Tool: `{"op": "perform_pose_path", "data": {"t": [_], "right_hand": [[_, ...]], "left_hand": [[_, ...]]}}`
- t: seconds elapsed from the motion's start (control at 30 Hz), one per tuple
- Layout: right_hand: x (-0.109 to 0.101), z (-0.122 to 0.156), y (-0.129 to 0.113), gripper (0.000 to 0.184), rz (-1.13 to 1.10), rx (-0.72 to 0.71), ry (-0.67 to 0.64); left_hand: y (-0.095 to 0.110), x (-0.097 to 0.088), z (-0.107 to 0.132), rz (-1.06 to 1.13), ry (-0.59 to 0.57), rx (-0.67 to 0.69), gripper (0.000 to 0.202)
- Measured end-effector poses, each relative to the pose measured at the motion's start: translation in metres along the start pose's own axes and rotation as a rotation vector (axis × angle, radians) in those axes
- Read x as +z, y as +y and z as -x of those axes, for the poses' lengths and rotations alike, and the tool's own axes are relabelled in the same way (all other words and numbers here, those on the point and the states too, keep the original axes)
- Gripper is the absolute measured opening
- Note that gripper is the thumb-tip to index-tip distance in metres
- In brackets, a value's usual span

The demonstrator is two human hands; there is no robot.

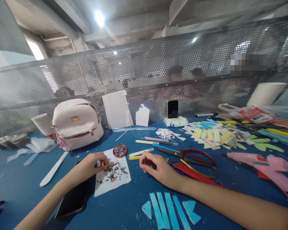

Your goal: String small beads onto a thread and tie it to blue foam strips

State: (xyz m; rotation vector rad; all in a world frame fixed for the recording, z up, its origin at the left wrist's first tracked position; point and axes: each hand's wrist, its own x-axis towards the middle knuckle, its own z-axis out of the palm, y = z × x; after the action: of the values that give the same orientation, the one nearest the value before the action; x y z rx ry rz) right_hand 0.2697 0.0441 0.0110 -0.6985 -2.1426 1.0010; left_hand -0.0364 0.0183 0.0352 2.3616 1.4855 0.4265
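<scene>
My left hand (95,163) is over a white paper sheet (101,188), its fingers pinched together at the dark and orange bits (114,174) scattered there. Whatever sits between those fingertips is too small to make out. At the sheet's upper edge is a small round red-rimmed dish (120,150) filled with similar bits. My right hand (157,167) rests on the blue table right of the sheet, fingers curled in loosely, with nothing visible in them. Beside it are red-handled scissors (176,153), and several pens, including a yellow one (134,157), lie just beyond.
A black phone (73,199) lies under my left forearm. Blue strips (169,209) lie near the front edge. A pink glue gun (259,163) and piled foam-like scraps (216,135) are on the right. Behind stand a pale backpack (74,123), a phone (172,109) and a perforated metal screen (144,70).
</scene>
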Motion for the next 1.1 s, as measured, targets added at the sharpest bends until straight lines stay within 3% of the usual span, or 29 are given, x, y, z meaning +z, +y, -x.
{"op": "perform_pose_path", "data": {"t": [0.1,0.3,0.5,1.1], "right_hand": [[0.000,0.000,-0.001,0.011,0.008,-0.001,0.002],[0.000,0.001,0.001,0.013,0.007,-0.005,-0.009],[0.000,0.001,0.002,0.014,0.016,-0.006,-0.006],[0.001,0.001,0.006,0.011,0.066,-0.021,0.009]], "left_hand": [[-0.004,0.004,0.000,-0.019,-0.007,-0.021,0.012],[-0.013,0.011,-0.001,-0.102,0.111,-0.101,0.018],[-0.018,0.022,-0.003,-0.113,0.145,-0.119,0.013],[-0.010,0.025,-0.005,-0.124,0.214,-0.110,0.013]]}}
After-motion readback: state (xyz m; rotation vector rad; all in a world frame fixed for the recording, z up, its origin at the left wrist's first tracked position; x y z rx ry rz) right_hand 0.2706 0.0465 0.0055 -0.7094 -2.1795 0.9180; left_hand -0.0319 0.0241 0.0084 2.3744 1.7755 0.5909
